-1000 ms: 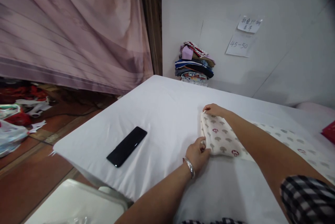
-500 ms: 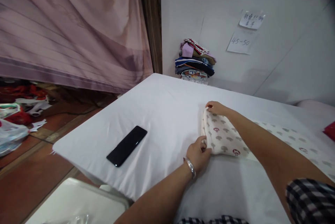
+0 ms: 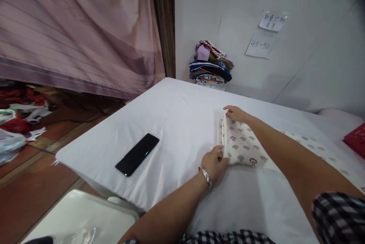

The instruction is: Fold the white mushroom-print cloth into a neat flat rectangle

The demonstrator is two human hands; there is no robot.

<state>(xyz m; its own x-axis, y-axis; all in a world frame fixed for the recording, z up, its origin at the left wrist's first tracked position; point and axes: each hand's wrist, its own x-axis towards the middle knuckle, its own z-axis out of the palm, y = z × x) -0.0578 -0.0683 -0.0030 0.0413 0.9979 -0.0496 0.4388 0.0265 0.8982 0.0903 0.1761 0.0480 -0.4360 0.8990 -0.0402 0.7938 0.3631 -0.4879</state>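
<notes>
A cream cloth (image 3: 242, 143) printed with grey and red mushrooms lies in a long strip on the white-covered table (image 3: 182, 122), its left end folded into layers. My left hand (image 3: 213, 160), a silver bracelet on its wrist, pinches the near corner of that folded end. At the far corner, my right hand (image 3: 235, 113) has its fingers closed on the cloth's edge. My right forearm crosses over the strip and hides part of it. The layers stand slightly raised between both hands.
A black phone (image 3: 137, 154) lies on the table's left side. Folded clothes (image 3: 211, 63) are stacked by the wall. A red object (image 3: 355, 139) sits at the right edge. A white stool-like surface (image 3: 82, 213) stands below the near left edge, and plastic bags (image 3: 11, 145) lie on the floor.
The far corner of the folded end is lifted a little higher in my right hand, and the layers at the left edge show more. The view has shifted slightly.
</notes>
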